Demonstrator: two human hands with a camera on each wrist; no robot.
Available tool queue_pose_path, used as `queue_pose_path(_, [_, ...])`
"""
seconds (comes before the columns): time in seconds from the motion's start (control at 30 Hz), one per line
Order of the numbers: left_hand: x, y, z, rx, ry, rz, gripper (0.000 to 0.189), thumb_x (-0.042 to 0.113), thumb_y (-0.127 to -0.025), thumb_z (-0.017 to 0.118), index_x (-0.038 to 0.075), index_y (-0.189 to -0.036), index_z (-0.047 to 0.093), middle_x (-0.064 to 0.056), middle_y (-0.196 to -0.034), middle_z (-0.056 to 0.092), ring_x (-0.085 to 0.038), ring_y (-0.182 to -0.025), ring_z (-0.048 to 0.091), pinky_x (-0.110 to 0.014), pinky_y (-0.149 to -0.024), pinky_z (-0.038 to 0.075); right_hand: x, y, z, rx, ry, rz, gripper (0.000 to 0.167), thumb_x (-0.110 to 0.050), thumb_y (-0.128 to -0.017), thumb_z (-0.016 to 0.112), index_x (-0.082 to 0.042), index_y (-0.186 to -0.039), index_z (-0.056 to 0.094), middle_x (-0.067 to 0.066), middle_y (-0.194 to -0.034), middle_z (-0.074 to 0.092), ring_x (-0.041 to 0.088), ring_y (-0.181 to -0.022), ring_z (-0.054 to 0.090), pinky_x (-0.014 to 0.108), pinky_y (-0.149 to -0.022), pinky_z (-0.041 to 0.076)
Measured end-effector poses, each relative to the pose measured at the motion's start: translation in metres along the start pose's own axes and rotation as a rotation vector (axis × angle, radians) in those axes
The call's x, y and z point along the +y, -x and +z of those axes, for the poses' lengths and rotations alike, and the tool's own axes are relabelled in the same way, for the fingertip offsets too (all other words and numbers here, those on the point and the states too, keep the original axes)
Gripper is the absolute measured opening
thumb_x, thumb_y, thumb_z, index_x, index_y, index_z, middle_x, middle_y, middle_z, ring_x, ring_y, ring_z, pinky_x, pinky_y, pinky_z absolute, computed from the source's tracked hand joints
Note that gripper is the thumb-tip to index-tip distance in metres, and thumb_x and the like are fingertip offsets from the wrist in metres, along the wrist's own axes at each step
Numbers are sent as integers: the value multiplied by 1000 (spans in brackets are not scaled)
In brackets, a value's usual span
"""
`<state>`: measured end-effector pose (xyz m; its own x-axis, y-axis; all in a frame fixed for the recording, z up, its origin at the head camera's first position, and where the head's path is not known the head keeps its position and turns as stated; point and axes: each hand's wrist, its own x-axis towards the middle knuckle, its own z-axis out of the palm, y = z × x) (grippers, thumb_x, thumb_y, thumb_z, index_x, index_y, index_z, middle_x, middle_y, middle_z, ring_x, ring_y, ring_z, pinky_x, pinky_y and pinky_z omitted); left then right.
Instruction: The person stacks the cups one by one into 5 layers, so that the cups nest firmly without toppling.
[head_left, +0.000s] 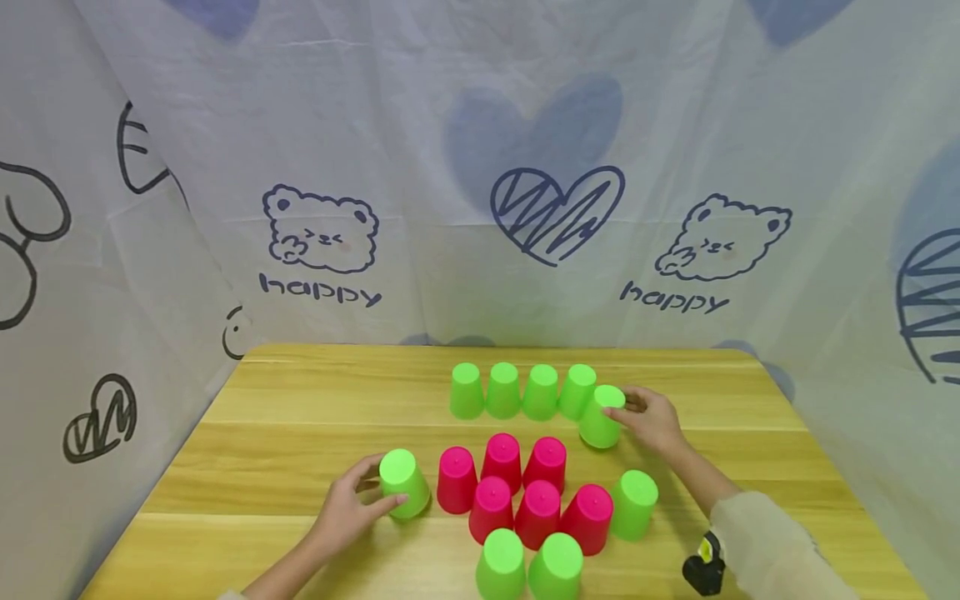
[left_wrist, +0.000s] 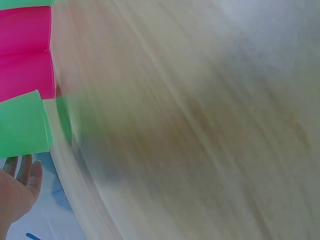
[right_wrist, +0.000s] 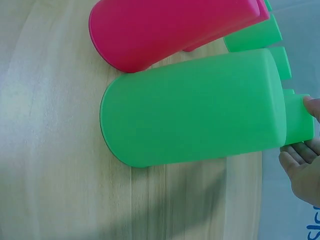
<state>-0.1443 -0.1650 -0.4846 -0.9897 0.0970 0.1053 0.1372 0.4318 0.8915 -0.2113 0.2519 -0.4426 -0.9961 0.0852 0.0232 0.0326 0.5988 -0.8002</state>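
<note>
My left hand (head_left: 347, 507) grips an upside-down green plastic cup (head_left: 403, 485), thumb on the near side and fingers behind it. This cup stands just left of the pink cups, and in the left wrist view it shows as a slightly tilted green cup (left_wrist: 21, 126) above the fingers. Farther back, my right hand (head_left: 652, 422) holds another green cup (head_left: 602, 421) between thumb and fingers, at the right end of a row of green cups (head_left: 503, 392). The right wrist view has that held cup (right_wrist: 298, 119) partly hidden behind a nearer green cup (right_wrist: 192, 112).
Several upside-down pink cups (head_left: 492, 508) cluster mid-table. One green cup (head_left: 634, 505) stands at their right, and two green cups (head_left: 501, 565) stand in front. A small black-and-yellow item (head_left: 705, 567) lies beside the right sleeve. A printed cloth (head_left: 450, 275) hangs behind the wooden table (head_left: 300, 400).
</note>
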Motion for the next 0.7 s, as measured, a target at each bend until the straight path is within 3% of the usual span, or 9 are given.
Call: queue_pose_path(0.7, [8, -21, -12, 30, -34, 123, 55, 11, -73, 77, -2, -121, 54, -18, -115, 63, -33, -105, 59, -44, -91, 51, 9, -7, -7, 52, -10, 41, 53, -19, -85, 67, 8, -127, 48, 30, -126, 53, 42, -115, 53, 43, -95, 48])
